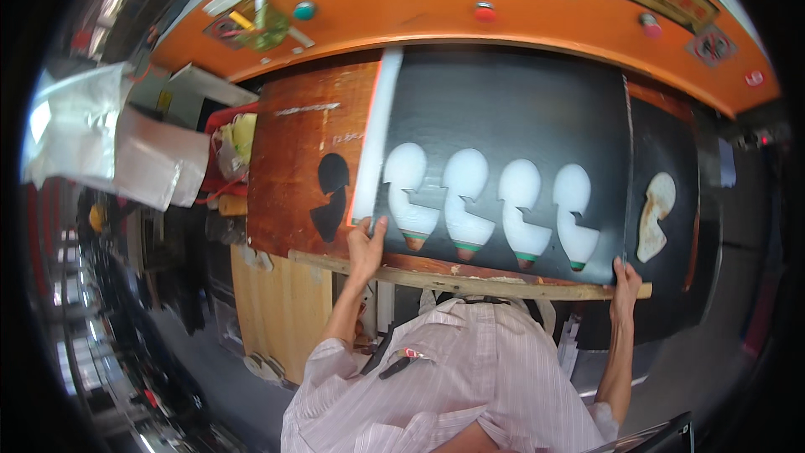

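Observation:
A large black sheet lies in front of me with a row of several shoe-sole-shaped openings. White shows through them, with a green line and brown at their lower tips. My left hand pinches the sheet's near left corner, beside a white strip with an orange edge. At the near right corner, my right hand has its thumb and fingers closed on the sheet's edge. Left of the strip is a black sole-shaped piece on the reddish-brown board. A similar whitish, brown-stained shape shows on the right.
An orange machine front spans the far side, with a green button and a red button. A wooden rail runs along the near edge. Silvery sheeting and a red basket stand at left.

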{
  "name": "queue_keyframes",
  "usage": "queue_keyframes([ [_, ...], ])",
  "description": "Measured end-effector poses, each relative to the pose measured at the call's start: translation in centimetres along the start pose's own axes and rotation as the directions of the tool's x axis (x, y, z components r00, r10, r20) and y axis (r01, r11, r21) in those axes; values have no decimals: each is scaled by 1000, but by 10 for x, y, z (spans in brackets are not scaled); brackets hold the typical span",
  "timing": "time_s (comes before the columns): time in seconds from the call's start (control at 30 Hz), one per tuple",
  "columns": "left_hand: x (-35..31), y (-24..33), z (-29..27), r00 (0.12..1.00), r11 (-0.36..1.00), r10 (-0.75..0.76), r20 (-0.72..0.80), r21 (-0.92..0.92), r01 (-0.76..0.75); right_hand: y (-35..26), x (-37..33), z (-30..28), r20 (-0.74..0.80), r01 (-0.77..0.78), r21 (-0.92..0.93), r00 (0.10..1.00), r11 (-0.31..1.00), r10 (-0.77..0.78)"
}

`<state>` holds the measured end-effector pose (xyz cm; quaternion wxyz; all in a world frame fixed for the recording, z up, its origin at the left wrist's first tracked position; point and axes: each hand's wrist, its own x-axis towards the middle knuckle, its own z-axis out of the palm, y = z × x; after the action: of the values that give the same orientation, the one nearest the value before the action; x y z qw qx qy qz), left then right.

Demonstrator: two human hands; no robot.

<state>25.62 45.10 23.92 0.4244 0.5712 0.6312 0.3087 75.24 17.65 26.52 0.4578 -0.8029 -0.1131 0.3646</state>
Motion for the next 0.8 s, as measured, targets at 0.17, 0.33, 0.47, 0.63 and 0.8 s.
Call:
queue_keyframes([
  [0.17, -2, 2, -38, 981, 1000, 21, 193, 7, -23, -2, -17, -22, 190, -63, 99, 981, 993, 44],
  [0.33, -23, 8, -60, 917, 916, -314, 248, 332, 224, 12, -51, -39, 228, -165, -160, 953, 973, 199],
  [0.47, 27, 14, -27, 993, 956, 59, 102, 281, -86, -5, 12, -56, -137, 305, -346, 919, 887, -370],
  [0.63, 40, 18, -5, 1000, 936, 8, 25, 352, -16, -7, 74, -73, 65, 362, -858, 780, 364, -622],
  [0.8, 22, 21, -11, 996, 945, -24, 86, 327, -6, 8, 96, -74, 74, 446, -807, 726, 386, -684],
])
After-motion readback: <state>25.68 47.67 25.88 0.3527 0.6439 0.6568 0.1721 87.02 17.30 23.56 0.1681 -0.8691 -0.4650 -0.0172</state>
